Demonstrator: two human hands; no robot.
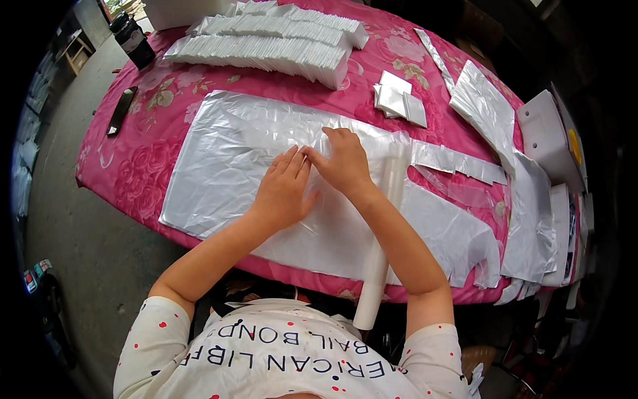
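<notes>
Roll point(384, 229) blocks right; left free

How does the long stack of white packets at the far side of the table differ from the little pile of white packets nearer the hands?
The long stack runs in rows of a great many packets, fanned on edge, while the little pile holds only a few, lying loose and flat. The long stack sits far left of the right hand; the little pile lies just beyond it. Both are white and rest on the pink flowered tablecloth.

Both hands lay on a plastic sheet point(219, 159) at the table's point(139, 166) near edge, stacked packets point(266, 46) behind it, a roll point(379, 266) to its right.
</notes>
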